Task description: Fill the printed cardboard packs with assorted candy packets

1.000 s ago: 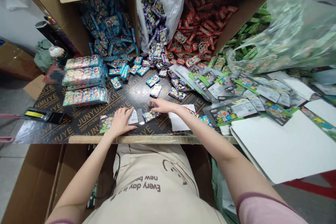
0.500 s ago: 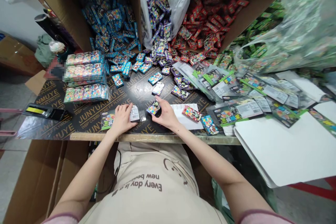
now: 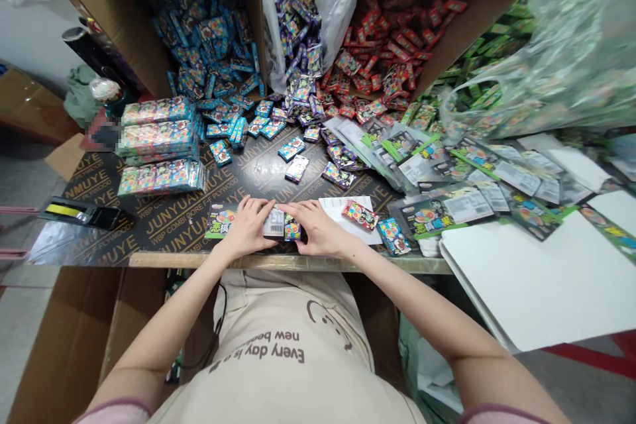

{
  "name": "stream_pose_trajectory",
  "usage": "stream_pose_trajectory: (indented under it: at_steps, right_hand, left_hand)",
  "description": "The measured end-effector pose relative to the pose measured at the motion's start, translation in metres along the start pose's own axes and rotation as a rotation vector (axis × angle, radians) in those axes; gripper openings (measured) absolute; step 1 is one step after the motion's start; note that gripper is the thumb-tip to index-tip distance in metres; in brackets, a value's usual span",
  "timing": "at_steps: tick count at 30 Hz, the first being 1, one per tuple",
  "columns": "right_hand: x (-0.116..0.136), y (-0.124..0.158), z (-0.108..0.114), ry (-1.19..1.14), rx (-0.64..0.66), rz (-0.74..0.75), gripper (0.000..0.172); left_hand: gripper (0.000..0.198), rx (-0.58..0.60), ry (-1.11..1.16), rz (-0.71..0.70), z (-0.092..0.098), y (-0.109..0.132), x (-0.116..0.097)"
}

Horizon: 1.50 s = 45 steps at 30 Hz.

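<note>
My left hand [image 3: 248, 226] and my right hand [image 3: 318, 228] meet at the near edge of the dark plywood table [image 3: 163, 215]. Between them lies a clear plastic pouch [image 3: 233, 220] with a green printed header and a barcode label. My left fingers press down on the pouch. My right fingers pinch a small purple packet [image 3: 292, 229] at the pouch's open end. A red packet [image 3: 360, 213] and a blue packet [image 3: 394, 236] lie just right of my right hand, beside a white paper slip [image 3: 348, 207].
Open cartons at the back spill blue packets [image 3: 213, 46], purple packets [image 3: 298, 33] and red packets [image 3: 392, 46]. Filled pouches are stacked at the left [image 3: 156, 146]. Empty green pouches [image 3: 447, 179] and white sheets [image 3: 536, 278] cover the right. A black tool [image 3: 82, 212] lies far left.
My right hand picked a purple packet off the table and brought it to the pouch's mouth. My left hand and the pouch shifted right, so both hands now meet.
</note>
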State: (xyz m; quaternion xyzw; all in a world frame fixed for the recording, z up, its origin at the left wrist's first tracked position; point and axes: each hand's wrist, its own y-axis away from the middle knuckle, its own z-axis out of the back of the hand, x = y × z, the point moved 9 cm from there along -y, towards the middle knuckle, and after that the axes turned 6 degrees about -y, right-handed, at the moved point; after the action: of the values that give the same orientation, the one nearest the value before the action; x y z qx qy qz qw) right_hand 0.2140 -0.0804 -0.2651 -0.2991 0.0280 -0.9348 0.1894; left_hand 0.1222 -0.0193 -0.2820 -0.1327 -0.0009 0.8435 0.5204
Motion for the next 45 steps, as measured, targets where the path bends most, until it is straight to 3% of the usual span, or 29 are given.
stream_pose_trajectory:
  at_steps: [3, 8, 11, 13, 15, 16, 19, 21, 23, 26, 29, 31, 33, 37, 40, 43, 45]
  right_hand:
    - [-0.003, 0.002, 0.007, -0.058, -0.04, 0.033, 0.083]
    - [-0.018, 0.018, 0.028, -0.167, -0.366, -0.124, 0.078]
    - [-0.02, 0.018, 0.017, -0.298, -0.26, -0.161, 0.071]
    - [-0.031, 0.01, 0.025, -0.282, -0.206, -0.152, 0.061]
    - [-0.065, 0.0, 0.061, -0.142, -0.323, -0.208, 0.046]
    - [-0.091, -0.003, 0.089, -0.041, -0.442, -0.279, 0.04]
    - [-0.184, -0.013, 0.168, 0.257, -0.65, -0.598, 0.051]
    - [-0.241, -0.022, 0.202, 0.396, -0.596, -0.761, 0.07]
    - [-0.29, -0.024, 0.222, 0.453, -0.505, -0.933, 0.082]
    - [-0.326, -0.023, 0.23, 0.438, -0.426, -1.035, 0.079]
    - [-0.304, -0.028, 0.238, 0.396, -0.64, -0.82, 0.072]
    - [-0.266, -0.028, 0.237, 0.288, -0.814, -0.605, 0.077]
    - [-0.222, -0.027, 0.224, 0.132, -0.869, -0.42, 0.083]
    - [-0.132, -0.021, 0.171, -0.056, -0.751, -0.214, 0.084]
    - [-0.078, -0.017, 0.128, -0.066, -0.621, -0.119, 0.083]
    - [-0.05, -0.013, 0.098, -0.031, -0.523, -0.126, 0.082]
    - [-0.044, -0.006, 0.087, -0.008, -0.487, -0.192, 0.08]
  left_hand:
    - [0.081, -0.036, -0.001, -0.025, 0.004, -0.001, -0.001]
    - [0.08, -0.158, 0.026, 0.06, 0.013, -0.007, 0.011]
    - [0.081, -0.167, 0.06, 0.05, 0.007, -0.016, 0.008]
    - [0.081, -0.148, 0.082, 0.054, -0.003, -0.023, 0.006]
    - [0.081, -0.114, 0.087, 0.079, -0.016, -0.029, 0.008]
    - [0.08, -0.095, 0.079, 0.09, -0.022, -0.032, 0.009]
    - [0.08, -0.063, 0.049, 0.11, -0.038, -0.037, 0.012]
    - [0.081, -0.07, 0.048, 0.12, -0.042, -0.038, 0.013]
    - [0.083, -0.079, 0.057, 0.12, -0.044, -0.038, 0.013]
    - [0.085, -0.078, 0.062, 0.119, -0.044, -0.038, 0.012]
    - [0.085, -0.074, 0.059, 0.118, -0.045, -0.038, 0.013]
    - [0.084, -0.068, 0.062, 0.118, -0.047, -0.038, 0.015]
    - [0.083, -0.061, 0.074, 0.123, -0.047, -0.038, 0.017]
    - [0.088, -0.096, 0.192, 0.166, -0.032, -0.043, 0.013]
    - [0.079, -0.225, 0.578, 0.295, -0.008, -0.052, 0.008]
    - [0.051, -0.257, 1.143, 0.431, -0.005, -0.063, 0.003]
    - [0.045, -0.326, 1.37, 0.552, -0.005, -0.063, 0.012]
